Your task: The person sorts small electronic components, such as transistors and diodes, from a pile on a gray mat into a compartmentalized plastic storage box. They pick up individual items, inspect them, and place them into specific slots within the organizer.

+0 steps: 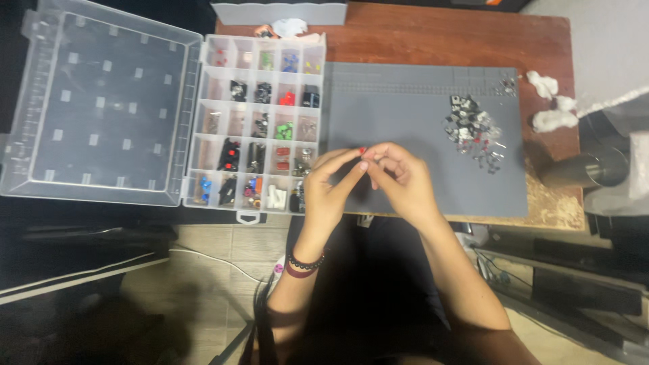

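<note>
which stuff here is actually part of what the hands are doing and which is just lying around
In use:
- left hand and right hand, fingertips pinching a small red part
- grey mat
- pile of small parts on the mat
- clear compartment box, lid open

Lying about:
- white wads on the wooden table
- metal cup
- grey tray

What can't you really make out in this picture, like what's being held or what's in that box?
Head view only:
- The small red part pinched between left hand and right hand: too small, mostly covered by fingertips.
- Parts in the clear compartment box: too small and blurred to tell their kind.
- The loose pile on the grey mat: blurred.
- The metal cylinder at right: dim, partly covered.
</note>
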